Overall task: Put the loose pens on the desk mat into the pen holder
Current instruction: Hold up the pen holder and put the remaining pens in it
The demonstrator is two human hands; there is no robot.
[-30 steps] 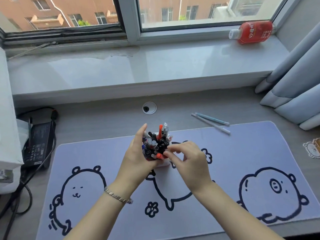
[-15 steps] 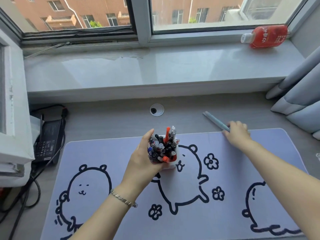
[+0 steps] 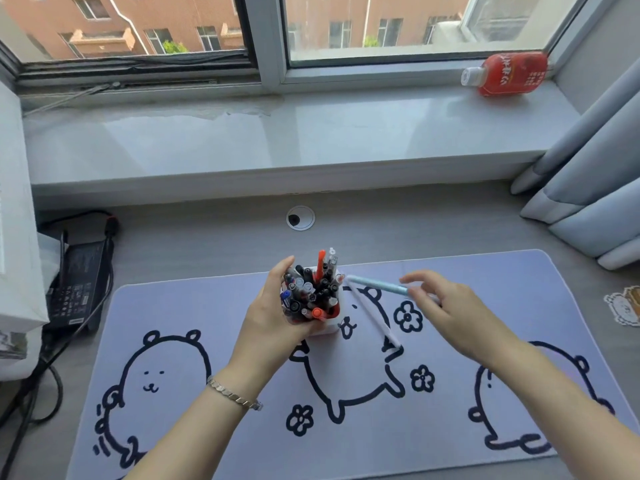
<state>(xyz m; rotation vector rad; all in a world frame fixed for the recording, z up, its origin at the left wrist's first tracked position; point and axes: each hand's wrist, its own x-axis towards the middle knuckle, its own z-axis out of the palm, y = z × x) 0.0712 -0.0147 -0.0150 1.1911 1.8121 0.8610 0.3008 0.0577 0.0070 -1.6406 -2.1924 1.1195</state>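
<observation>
On the desk's left edge lie one black power adapter and its cables. One lavender desk mat printed with bears and flowers covers the desk's near middle. One left hand, a bracelet on its wrist, is curled around the left side of the single white pen holder, thumb up by the rim and fingers wrapped under it; the holder stands near the mat's far edge, packed with many pens, too crowded to count, one red pen standing tallest. Two loose pens show just right of the holder: a light blue pen, lifted off the mat with its tip near the holder's rim, and a white pen, slanting toward the near edge, blurred. One right hand pinches the blue pen's back end, the other fingers loosely spread; whether it also grips the white one cannot be told. One red bottle lies on the windowsill, far right.
</observation>
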